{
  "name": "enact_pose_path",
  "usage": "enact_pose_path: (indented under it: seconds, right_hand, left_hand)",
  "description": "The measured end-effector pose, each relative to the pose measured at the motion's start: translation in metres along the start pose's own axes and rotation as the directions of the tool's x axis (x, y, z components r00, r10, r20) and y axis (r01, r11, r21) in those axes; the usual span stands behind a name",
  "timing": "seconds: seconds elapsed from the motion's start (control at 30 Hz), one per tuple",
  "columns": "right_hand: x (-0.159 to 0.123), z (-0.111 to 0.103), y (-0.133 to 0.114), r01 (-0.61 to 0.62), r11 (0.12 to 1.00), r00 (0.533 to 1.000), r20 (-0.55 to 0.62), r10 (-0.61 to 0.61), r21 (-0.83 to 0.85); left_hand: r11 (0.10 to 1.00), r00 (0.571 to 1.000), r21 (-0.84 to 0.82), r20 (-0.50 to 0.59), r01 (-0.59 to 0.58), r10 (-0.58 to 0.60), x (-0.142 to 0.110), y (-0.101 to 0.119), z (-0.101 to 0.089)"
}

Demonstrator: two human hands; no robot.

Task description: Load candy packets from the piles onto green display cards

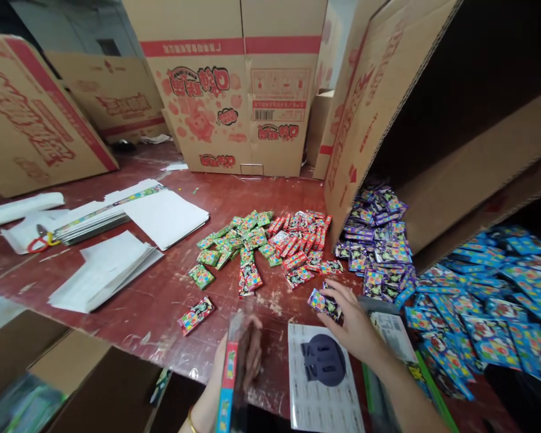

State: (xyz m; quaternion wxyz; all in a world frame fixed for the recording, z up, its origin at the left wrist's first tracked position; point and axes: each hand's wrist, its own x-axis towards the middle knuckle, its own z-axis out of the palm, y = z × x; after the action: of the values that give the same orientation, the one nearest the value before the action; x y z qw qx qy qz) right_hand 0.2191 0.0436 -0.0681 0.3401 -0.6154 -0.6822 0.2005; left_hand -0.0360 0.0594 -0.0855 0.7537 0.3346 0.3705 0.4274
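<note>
My left hand [253, 350] grips a thin, upright package [226, 391] with red, blue and green patches on its edge. It is seen nearly edge-on, so its front is hidden. My right hand [351, 322] is closed on a small purple packet [320, 300] just above the table. A red packet [196, 315] lies alone left of the package. Farther back are heaps of green packets [234, 234] and red packets [304, 231]. Purple packets [379, 240] spill from a tipped carton. Below my right hand lies a sheet of labels [300, 394] with a dark round piece [327, 361] on it.
A tipped carton [365, 108] stands right, with many blue packets [491, 300] beside it. Another carton [207, 120] rises at the back. White papers [166, 216] and red-handled scissors [40, 240] lie left. Open boxes [49, 361] sit below the table's edge.
</note>
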Motion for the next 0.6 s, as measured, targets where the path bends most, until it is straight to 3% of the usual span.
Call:
enact_pose_path:
  seconds: [0.07,0.17,0.23,0.3,0.33,0.37,0.43,0.53,0.6]
  right_hand:
    - [0.000,-0.008,-0.030,0.007,0.964,1.000,-0.016,-0.003,0.267]
    - [-0.002,-0.014,-0.063,-0.049,0.838,0.996,0.095,-0.004,0.544]
    - [-0.005,-0.011,-0.071,-0.126,0.819,0.971,0.238,-0.014,0.560]
    - [-0.010,-0.003,-0.071,-0.228,0.817,0.918,0.396,0.000,0.529]
    - [-0.014,0.003,-0.069,-0.280,0.804,0.888,0.461,0.008,0.525]
    - [-0.017,0.010,-0.066,-0.320,0.786,0.863,0.505,0.011,0.530]
    - [-0.025,0.024,-0.063,-0.354,0.761,0.858,0.512,0.033,0.543]
    - [-0.037,0.039,-0.062,-0.354,0.767,0.891,0.442,0.103,0.536]
    - [-0.043,0.041,-0.063,-0.350,0.765,0.906,0.404,0.128,0.541]
  left_hand:
    - [0.983,0.994,0.153,-0.024,-0.100,0.105,-0.004,0.012,0.004]
    - [0.894,0.978,0.400,0.027,-0.201,0.208,-0.012,0.030,0.009]
    - [0.668,0.953,0.682,0.172,-0.299,0.251,-0.016,0.037,0.012]
    - [0.288,0.913,0.870,0.350,-0.400,0.210,-0.019,0.039,0.015]
    - [0.118,0.896,0.893,0.414,-0.434,0.161,-0.020,0.039,0.017]
    - [0.004,0.883,0.889,0.455,-0.458,0.112,-0.021,0.038,0.019]
    - [-0.151,0.859,0.852,0.511,-0.502,0.030,-0.022,0.035,0.024]
    - [-0.261,0.820,0.784,0.571,-0.562,-0.051,-0.023,0.030,0.033]
    - [-0.247,0.812,0.778,0.579,-0.578,-0.074,-0.024,0.029,0.037]
